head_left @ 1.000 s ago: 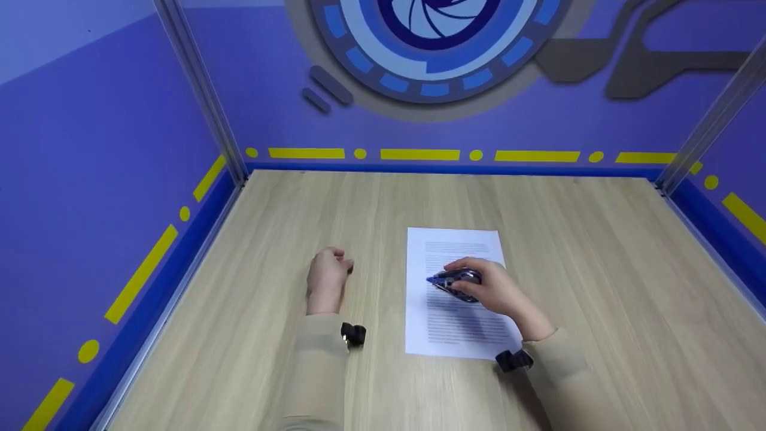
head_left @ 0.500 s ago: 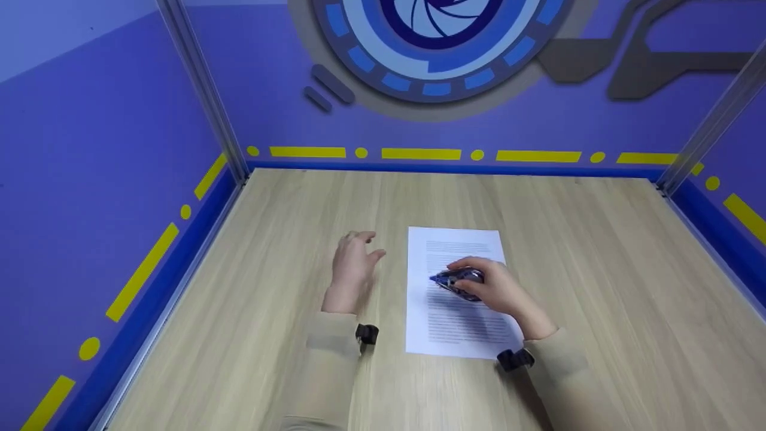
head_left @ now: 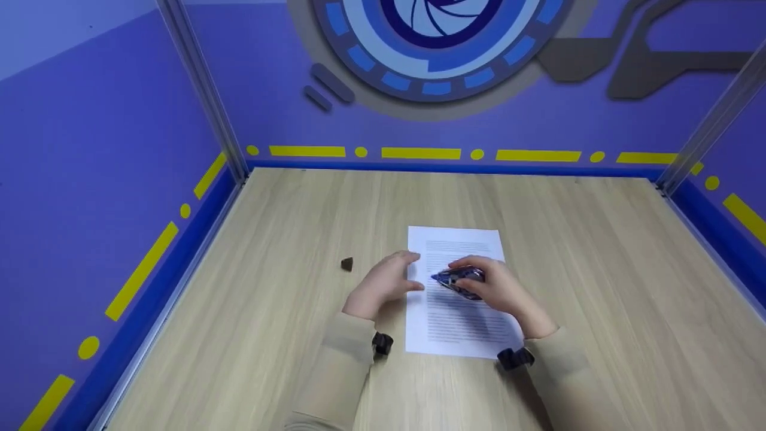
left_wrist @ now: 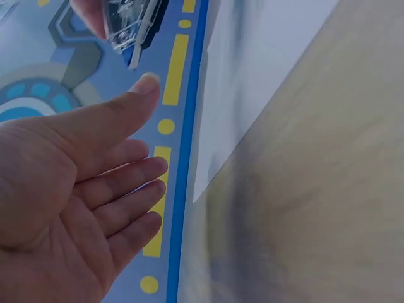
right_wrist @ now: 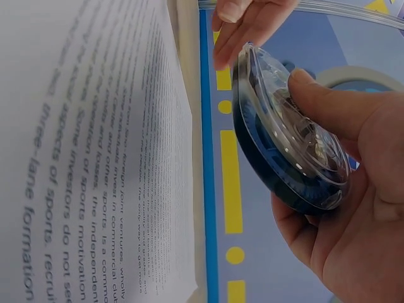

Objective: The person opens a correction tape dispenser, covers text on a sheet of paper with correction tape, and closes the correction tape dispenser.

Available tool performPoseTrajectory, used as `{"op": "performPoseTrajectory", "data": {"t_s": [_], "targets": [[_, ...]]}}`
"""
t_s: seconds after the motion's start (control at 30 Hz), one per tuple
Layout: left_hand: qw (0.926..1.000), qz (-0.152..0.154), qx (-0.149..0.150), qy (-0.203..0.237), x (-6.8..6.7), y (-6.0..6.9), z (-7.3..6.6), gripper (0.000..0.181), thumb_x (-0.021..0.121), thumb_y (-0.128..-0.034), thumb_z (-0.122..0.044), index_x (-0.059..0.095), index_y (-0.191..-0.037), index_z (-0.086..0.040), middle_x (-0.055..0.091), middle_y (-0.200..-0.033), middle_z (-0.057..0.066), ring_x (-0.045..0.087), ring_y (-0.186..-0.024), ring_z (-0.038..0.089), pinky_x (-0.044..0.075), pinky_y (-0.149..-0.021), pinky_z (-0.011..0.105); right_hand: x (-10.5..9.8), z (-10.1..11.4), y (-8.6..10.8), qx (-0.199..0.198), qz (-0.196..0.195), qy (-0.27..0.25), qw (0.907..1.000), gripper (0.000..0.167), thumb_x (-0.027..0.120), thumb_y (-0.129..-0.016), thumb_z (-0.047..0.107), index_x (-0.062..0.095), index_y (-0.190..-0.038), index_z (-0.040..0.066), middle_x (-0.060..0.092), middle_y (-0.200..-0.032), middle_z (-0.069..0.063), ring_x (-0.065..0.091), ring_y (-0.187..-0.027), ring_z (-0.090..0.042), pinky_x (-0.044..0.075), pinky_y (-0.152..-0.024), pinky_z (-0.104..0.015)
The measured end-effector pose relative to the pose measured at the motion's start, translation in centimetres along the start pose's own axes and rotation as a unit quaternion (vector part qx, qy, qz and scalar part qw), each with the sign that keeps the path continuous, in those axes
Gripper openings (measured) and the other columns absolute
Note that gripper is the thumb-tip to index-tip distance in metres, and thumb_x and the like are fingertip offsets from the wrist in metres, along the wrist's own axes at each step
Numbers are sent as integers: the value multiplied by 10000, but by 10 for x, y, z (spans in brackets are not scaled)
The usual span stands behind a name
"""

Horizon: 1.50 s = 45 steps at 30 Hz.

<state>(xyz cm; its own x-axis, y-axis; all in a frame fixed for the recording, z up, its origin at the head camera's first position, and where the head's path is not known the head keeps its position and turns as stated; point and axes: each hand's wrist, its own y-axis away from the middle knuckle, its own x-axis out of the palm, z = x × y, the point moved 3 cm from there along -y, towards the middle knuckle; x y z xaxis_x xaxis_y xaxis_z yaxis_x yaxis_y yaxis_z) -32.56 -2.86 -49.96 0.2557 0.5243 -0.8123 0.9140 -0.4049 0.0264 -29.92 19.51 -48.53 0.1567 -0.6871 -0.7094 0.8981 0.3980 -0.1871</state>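
Note:
The right hand [head_left: 501,288] grips a dark blue and clear correction tape dispenser [head_left: 465,276] above the printed sheet [head_left: 461,332], its pointed tip facing left. In the right wrist view, thumb and fingers of that hand [right_wrist: 372,164] hold the dispenser's clear-sided body [right_wrist: 287,142]. Empty, the left hand [head_left: 386,282] reaches over the sheet's left edge, close to the tip, thumb and fingers spread apart. Seen from the left wrist, its palm [left_wrist: 82,183] shows with fingers extended; the dispenser [left_wrist: 131,28] is just beyond the thumb, not touching it.
A small dark brown piece [head_left: 347,264] lies on the wooden table [head_left: 287,239], left of the left hand. Blue-purple panels with yellow marks border the table at the back and on both sides, with metal posts at the back corners.
The left hand has moved right from the bare table to the sheet's left edge, its fingers opening out. The brown piece has come into view behind it. The right hand has barely moved.

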Motion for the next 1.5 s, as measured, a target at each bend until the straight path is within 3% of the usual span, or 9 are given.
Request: {"op": "performPoseTrajectory", "data": {"t_s": [0.13,0.43,0.73,0.93,1.13,1.5], "targets": [[9991,336,161,-219,9,1,-4,731,808,-894,-233,488,-1518,-27,464,-1603,126,385,-1534,277,290,-1294,389,0,-1,0,14,-49,128,9999,280,736,-935,82,736,-1215,100,745,-1228,-111,686,-1144,-277,541,-998,-500],[9956,807,93,-470,18,6,-4,849,830,-865,-254,407,-1557,-5,343,-1671,120,311,-1570,256,243,-1309,359,0,-5,0,67,-40,226,9997,271,726,-938,70,731,-1209,87,743,-1225,-132,690,-1134,-297,543,-994,-503],[9934,925,18,-680,22,7,-4,789,842,-856,-235,476,-1513,4,332,-1672,148,331,-1558,280,272,-1297,350,-4,-12,-2,116,14,299,9995,267,704,-949,40,723,-1215,49,729,-1236,-172,678,-1172,-351,534,-1029,-554],[9927,985,-108,-691,23,7,-4,778,831,-870,-223,465,-1526,-19,306,-1688,121,302,-1572,258,258,-1302,345,-8,-13,-15,-139,73,725,9972,250,706,-942,21,731,-1190,39,733,-1209,-175,680,-1168,-368,545,-1025,-559],[9928,1016,-76,-623,21,6,-4,776,830,-870,-205,464,-1530,-25,308,-1690,114,300,-1574,254,272,-1298,349,-9,-7,-33,-584,147,1282,9899,237,729,-918,9,751,-1147,66,746,-1134,-141,700,-1096,-338,567,-979,-529],[9930,1039,-213,-522,21,6,-4,788,835,-866,-213,455,-1534,-37,290,-1696,100,289,-1577,258,264,-1301,364,3,7,-55,-1121,376,2294,9661,261,762,-879,-11,785,-1105,119,738,-1017,-91,713,-970,-293,606,-877,-469]]}}
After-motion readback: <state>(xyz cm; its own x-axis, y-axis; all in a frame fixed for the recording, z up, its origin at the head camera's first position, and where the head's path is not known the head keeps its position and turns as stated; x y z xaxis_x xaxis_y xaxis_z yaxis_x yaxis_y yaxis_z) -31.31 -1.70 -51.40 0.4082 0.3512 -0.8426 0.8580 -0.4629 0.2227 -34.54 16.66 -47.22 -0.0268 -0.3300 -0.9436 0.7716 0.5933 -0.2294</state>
